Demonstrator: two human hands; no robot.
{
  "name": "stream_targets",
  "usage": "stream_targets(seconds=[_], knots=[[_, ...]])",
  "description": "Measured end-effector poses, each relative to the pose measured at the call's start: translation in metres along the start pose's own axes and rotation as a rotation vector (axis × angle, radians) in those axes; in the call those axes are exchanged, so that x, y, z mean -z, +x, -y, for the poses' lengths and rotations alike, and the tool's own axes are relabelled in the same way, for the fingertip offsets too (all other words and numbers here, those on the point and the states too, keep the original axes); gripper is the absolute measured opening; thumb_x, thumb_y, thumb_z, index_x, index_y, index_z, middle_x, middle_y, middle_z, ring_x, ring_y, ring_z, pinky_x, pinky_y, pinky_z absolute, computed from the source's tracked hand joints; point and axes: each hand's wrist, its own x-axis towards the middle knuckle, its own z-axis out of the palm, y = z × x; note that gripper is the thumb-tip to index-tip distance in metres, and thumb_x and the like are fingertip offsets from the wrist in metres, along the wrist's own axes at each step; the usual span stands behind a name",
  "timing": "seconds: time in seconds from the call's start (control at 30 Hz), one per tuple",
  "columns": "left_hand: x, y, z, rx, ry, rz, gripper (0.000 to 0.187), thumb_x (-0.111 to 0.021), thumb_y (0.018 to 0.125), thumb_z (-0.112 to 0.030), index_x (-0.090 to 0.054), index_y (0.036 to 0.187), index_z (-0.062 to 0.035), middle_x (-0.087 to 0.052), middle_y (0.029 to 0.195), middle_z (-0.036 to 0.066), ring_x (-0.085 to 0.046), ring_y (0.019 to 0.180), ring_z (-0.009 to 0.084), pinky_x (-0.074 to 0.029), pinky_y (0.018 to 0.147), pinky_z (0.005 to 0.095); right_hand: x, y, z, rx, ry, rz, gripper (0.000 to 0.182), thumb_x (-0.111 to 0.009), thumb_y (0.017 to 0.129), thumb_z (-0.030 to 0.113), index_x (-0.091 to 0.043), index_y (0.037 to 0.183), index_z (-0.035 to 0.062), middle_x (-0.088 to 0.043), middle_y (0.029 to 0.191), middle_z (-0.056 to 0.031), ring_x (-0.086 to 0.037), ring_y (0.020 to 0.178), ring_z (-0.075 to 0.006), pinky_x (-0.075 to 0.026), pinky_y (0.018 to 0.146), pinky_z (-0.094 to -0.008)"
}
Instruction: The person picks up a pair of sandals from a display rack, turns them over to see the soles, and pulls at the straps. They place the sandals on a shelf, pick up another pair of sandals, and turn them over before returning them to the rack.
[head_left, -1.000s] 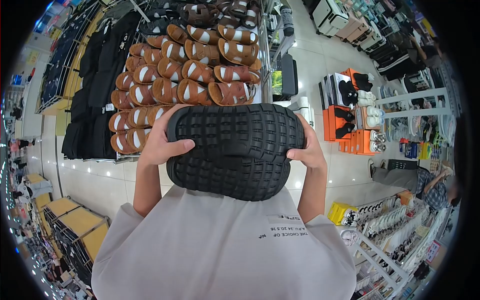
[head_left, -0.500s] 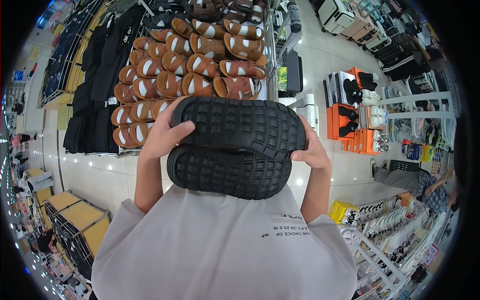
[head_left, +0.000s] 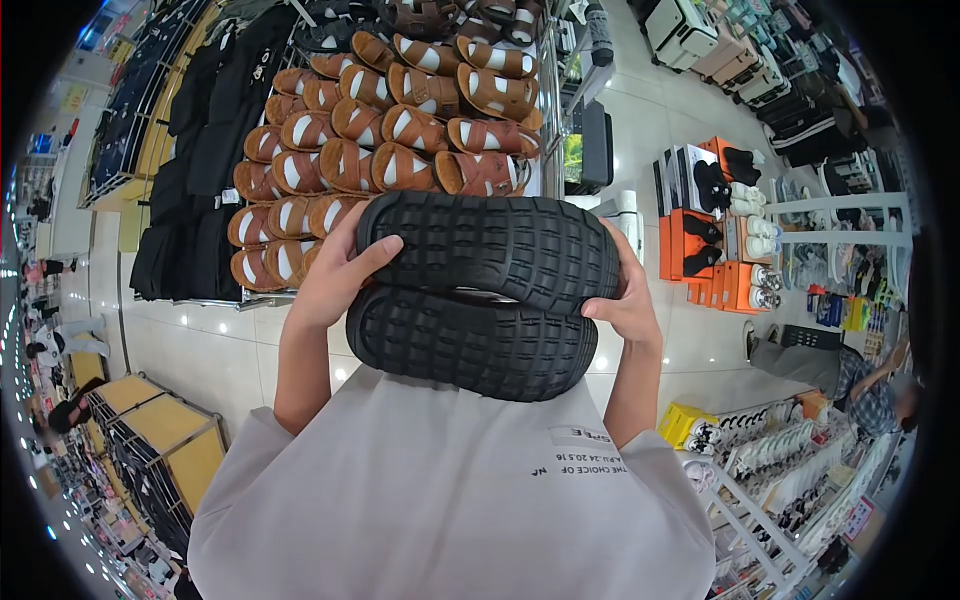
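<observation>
Left grip [head_left: 335,280]: clamped on the left end of the upper sole [head_left: 480,245]
Right grip [head_left: 632,300]: clamped on that sole's right end
Upper sole: held between both, tread-side visible
Lower sole [head_left: 450,335]: just beside it, nearer the shirt [head_left: 440,480]
Sandals [head_left: 348,165]: brown, in rows beyond

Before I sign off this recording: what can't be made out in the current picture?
All in the head view:
Far side of the black soles: hidden by the soles themselves.
Left hand and right hand: their grip behind the upper sole, hidden by it.
Brown sandals: nearest ones partly covered by upper sole and left hand.
Red-and-white sign: lettering too small.
</observation>
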Motion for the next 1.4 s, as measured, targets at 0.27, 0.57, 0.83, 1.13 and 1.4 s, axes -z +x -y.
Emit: stream_targets(seconds=[0.27, 0.57, 0.83, 1.13, 1.4], knots=[[-0.016, -0.008, 0.002, -0.042, 0.009, -0.129, 0.049, -0.062, 0.093, -0.017, -0.041, 0.133, 0.0011, -0.056, 0.116, 0.009, -0.055, 0.107, 0.0148, -0.043, 0.095, 0.0283, -0.009, 0.008, 0.010, -0.021, 0.002, -0.002, 0.103, -0.089, 0.060, 0.017, -0.031, 0.144, -0.0013, -0.045, 0.136, -0.0140, -0.045, 0.127, -0.0234, -0.033, 0.108, -0.0339], [-0.015, -0.010, 0.004, -0.251, 0.016, -0.097, 0.054, -0.063, 0.089, -0.009, -0.037, 0.134, 0.0030, -0.054, 0.119, 0.010, -0.055, 0.107, 0.0147, -0.044, 0.095, 0.0279, -0.014, -0.005, -0.009, -0.122, 0.229, -0.051, 0.105, -0.084, 0.066, 0.021, -0.020, 0.147, 0.0022, -0.039, 0.140, -0.0156, -0.044, 0.128, -0.0287, -0.043, 0.101, -0.0405], [-0.011, -0.012, 0.012, -0.291, -0.020, -0.051, 0.052, -0.062, 0.090, -0.008, -0.036, 0.134, 0.0025, -0.054, 0.120, 0.011, -0.055, 0.108, 0.0149, -0.044, 0.095, 0.0284, -0.004, -0.024, -0.004, -0.092, 0.455, 0.202, 0.115, -0.081, 0.065, 0.007, -0.003, 0.149, 0.0048, -0.030, 0.145, -0.0195, -0.044, 0.128, -0.0350, -0.045, 0.099, -0.0485], [-0.019, -0.028, 0.009, -0.152, -0.107, -0.090, 0.041, -0.054, 0.096, -0.017, -0.037, 0.129, 0.0003, -0.053, 0.120, 0.010, -0.052, 0.109, 0.0134, -0.042, 0.096, 0.0286, -0.014, -0.041, 0.024, -0.112, 0.217, 0.088, 0.102, -0.069, 0.070, -0.010, -0.005, 0.147, 0.0075, -0.035, 0.141, -0.0178, -0.046, 0.127, -0.0285, -0.049, 0.095, -0.0411], [-0.016, -0.031, 0.026, -0.274, 0.000, -0.109, 0.044, -0.048, 0.100, -0.032, -0.036, 0.128, 0.0005, -0.051, 0.117, 0.007, -0.049, 0.108, 0.0128, -0.039, 0.096, 0.0273, -0.035, -0.040, 0.022, -0.006, 0.029, -0.060, 0.100, -0.077, 0.067, -0.006, -0.012, 0.142, 0.0061, -0.041, 0.132, -0.0173, -0.051, 0.121, -0.0265, -0.052, 0.092, -0.0363]])
